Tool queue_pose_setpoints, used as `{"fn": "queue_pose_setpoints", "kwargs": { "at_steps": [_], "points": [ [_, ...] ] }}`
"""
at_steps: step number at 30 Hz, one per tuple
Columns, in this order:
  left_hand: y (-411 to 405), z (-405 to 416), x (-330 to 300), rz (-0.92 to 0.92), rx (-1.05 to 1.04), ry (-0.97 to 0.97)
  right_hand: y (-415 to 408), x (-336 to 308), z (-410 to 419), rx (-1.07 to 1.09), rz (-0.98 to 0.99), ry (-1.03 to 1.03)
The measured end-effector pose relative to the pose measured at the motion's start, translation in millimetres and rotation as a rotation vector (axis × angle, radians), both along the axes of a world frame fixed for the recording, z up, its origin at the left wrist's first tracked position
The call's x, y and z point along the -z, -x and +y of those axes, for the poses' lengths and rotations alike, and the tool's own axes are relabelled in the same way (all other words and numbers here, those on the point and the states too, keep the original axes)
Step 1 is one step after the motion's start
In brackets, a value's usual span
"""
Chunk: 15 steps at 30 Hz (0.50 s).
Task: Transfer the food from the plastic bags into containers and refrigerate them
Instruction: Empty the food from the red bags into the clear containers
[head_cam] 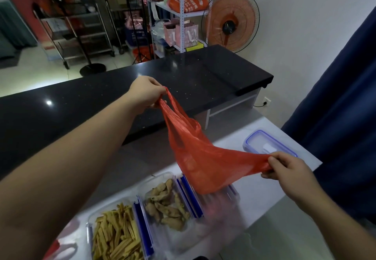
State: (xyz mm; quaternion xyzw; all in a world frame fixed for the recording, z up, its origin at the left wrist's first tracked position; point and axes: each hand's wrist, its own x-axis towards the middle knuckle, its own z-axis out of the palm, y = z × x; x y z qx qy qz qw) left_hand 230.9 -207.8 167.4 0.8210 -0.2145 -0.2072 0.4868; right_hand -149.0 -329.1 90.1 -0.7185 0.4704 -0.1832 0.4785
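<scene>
A red plastic bag (195, 154) hangs stretched in the air between both hands. My left hand (145, 93) grips its handles up high over the black counter. My right hand (284, 168) pinches its bottom corner lower down on the right. Below the bag stands a clear container (219, 207) with blue clips; its contents are blurred. To its left is a clear container holding fried pieces (166, 205). Further left, a third container holds yellow sticks (118, 237). A blue-rimmed lid (268, 144) lies on the white table behind my right hand.
A long black counter (213, 76) runs behind the white table (264, 198). A dark blue curtain (341, 117) hangs at the right. An orange fan (230, 22) and metal shelving (183, 13) stand beyond the counter. Red and clear plastic (63, 247) lies at the lower left.
</scene>
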Motion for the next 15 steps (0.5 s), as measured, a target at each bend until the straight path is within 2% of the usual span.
{"fn": "queue_pose_setpoints", "kwargs": {
  "at_steps": [7,11,15],
  "points": [
    [22,-10,-22,-0.084,0.063,0.018,13,-59,-2,0.045,-0.149,0.100],
    [39,-19,-15,-0.098,0.102,-0.019,37,-91,-9,0.084,-0.130,0.202],
    [61,-31,18,-0.036,0.121,-0.040,67,-104,-18,0.101,-0.050,0.247]
  ]
}}
